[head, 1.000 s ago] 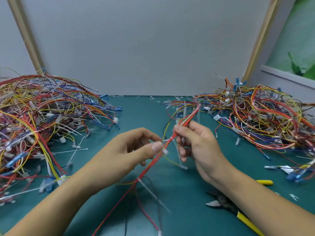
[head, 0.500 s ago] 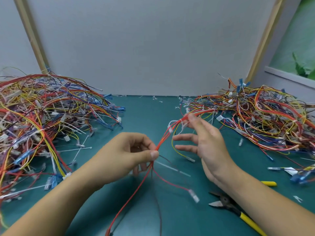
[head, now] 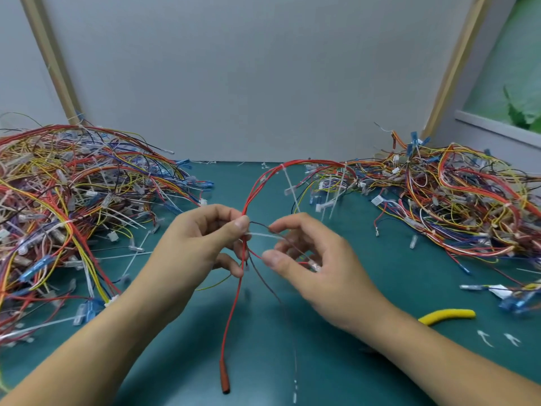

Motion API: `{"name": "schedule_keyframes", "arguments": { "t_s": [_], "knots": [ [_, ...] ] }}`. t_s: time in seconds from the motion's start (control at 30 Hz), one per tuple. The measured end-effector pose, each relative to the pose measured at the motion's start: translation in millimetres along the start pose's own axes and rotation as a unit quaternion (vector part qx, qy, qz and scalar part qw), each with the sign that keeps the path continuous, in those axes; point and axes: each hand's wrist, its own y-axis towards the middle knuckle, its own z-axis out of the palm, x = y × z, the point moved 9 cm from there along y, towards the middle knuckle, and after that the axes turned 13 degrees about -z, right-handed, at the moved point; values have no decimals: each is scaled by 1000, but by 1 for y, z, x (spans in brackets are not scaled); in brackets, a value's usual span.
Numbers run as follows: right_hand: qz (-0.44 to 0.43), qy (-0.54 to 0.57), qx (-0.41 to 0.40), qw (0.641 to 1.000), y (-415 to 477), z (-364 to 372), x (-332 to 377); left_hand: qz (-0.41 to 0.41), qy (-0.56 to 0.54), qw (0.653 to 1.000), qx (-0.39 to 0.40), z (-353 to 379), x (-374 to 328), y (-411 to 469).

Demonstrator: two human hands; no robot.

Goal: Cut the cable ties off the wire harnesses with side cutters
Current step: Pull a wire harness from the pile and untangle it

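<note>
Left hand pinches the red harness above the bench, its tie jutting right. Right hand curls around loose wires, its grip unclear. Cutters lie rightward.

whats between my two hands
Head view: a white cable tie and dark wire run from the red harness the left hand pinches to the right hand.

Head camera, single wide-angle view: worn on the person's head, facing forward and down, close over the left hand and right hand at centre, the teal table spreading to a grey back wall.
</note>
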Motion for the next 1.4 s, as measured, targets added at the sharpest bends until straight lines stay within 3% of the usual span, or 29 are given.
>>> {"name": "schedule_keyframes", "arguments": {
  "t_s": [0.2,0.3,0.5,0.67,0.8,1.1,1.27,1.4],
  "knots": [
    [22,28,-56,998,4,-17,-12,-34,18,992,117,22,8,-4],
    [27,15,-46,998,4,-16,-14,-25,36,989,141,27,8,-6],
    [-60,-200,5,978,5,-16,8,12,-1,998,61,11,-3,-3],
    [-111,-194,14,975,4,-9,25,16,20,999,33,11,0,-2],
    [-79,-137,38,987,4,-4,19,8,61,997,46,19,8,-2],
    [-77,-126,78,986,7,1,16,-17,110,994,11,12,14,2],
    [-78,-155,81,982,4,1,9,-22,230,972,48,11,17,4],
    [-97,-205,83,970,7,1,8,-32,233,971,36,8,21,7]
  ]
}}
